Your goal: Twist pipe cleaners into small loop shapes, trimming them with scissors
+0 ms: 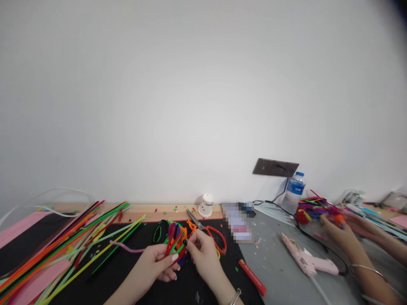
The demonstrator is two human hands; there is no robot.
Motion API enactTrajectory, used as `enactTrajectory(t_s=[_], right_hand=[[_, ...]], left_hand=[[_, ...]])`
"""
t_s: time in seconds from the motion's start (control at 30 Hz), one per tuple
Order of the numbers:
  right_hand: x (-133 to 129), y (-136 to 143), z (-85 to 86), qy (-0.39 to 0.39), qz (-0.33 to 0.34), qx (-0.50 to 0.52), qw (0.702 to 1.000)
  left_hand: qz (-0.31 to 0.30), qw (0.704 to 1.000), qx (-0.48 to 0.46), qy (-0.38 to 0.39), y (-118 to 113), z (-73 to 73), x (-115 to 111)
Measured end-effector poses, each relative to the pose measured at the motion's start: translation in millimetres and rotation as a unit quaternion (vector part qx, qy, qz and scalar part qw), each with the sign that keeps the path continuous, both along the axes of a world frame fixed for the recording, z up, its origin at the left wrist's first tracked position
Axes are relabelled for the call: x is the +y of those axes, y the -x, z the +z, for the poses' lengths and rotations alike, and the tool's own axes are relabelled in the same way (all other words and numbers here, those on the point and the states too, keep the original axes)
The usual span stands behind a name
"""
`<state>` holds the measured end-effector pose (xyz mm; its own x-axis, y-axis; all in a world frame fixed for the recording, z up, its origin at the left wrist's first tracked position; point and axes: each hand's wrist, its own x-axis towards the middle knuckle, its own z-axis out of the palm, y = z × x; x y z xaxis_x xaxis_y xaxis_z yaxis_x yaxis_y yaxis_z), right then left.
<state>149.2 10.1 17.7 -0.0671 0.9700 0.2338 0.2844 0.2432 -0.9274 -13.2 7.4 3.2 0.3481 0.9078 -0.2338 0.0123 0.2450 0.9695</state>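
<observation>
My left hand [155, 262] is closed around a bundle of looped pipe cleaners [174, 238] in red, green, orange and blue. Pressed against the bundle's right side, my right hand [203, 253] pinches at it with thumb and forefinger. A small black tip [185, 242] shows between the two hands; what it belongs to I cannot make out. Just beyond my right hand lie orange-handled scissors [219, 239], their blades toward the wall. A lilac pipe cleaner [129, 247] lies left of the bundle on the black mat [133, 271].
Many long pipe cleaners [79, 245] spread across the left. An upturned paper cup [205, 205] stands by the wall. To the right are a red box cutter [252, 277], a pink glue gun [308, 258] with a cord, a water bottle [294, 192], and a co-worker's hands [340, 231].
</observation>
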Motion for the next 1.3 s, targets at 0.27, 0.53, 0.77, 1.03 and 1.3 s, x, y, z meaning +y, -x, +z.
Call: enactTrajectory(t_s=[0.27, 0.53, 0.77, 1.03, 1.3], right_hand=[[-2, 5, -2.2, 0.007, -0.021, 0.023, 1.0], [2, 2, -6.8, 0.066, 0.051, 0.136, 0.987], [1, 4, -5.0, 0.089, 0.074, 0.18, 0.977], [-1, 2, -2.6, 0.125, 0.118, 0.217, 0.961], [-4, -1, 15.5, 0.015, 0.092, 0.109, 0.99]], left_hand=[[0.008, 1.0, -0.002, -0.016, -4, 3.9, -3], [0.034, 0.999, -0.013, -0.012, -2, 0.0, -1], [0.005, 1.0, -0.02, 0.01, -3, 1.0, -3], [-0.001, 1.0, -0.027, 0.014, -5, 0.1, -4], [-0.055, 0.998, -0.003, -0.027, -8, -10.0, -9]])
